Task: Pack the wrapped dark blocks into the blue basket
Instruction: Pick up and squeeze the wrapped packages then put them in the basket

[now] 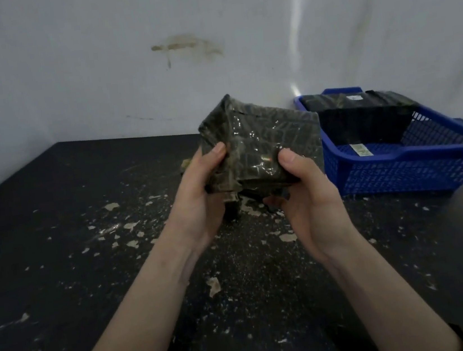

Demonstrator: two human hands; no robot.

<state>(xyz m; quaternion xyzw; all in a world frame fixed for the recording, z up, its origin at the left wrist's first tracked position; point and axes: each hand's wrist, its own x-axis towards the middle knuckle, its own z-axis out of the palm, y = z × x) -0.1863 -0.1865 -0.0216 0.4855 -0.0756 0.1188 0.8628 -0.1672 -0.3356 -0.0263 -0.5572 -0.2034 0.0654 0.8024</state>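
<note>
one wrapped dark block (pixel 266 138) is held up in the middle of the view, above a black table (pixel 54 228). its shiny clear wrap is creased, and one corner points up. one blue basket (pixel 427 154) of plastic mesh sits on the table to the right, near a pale wall (pixel 91 61). more dark wrapped blocks (pixel 363 111) fill the basket's far end; they merge into one dark mass, so their number cannot be told. the near half of the basket shows bare blue floor with one small pale label (pixel 359 150) lying on it.

two bare hands hold the raised block. the left hand (pixel 198 197) grips its left side, thumb pressed on the front face, fingers curled behind and out of sight. the right hand (pixel 306 195) grips the lower right corner, thumb on top, fingers curled underneath. the block is just left of the basket, not over it. many pale flakes (pixel 214 285) and fine crumbs are scattered across the table beneath the hands.
</note>
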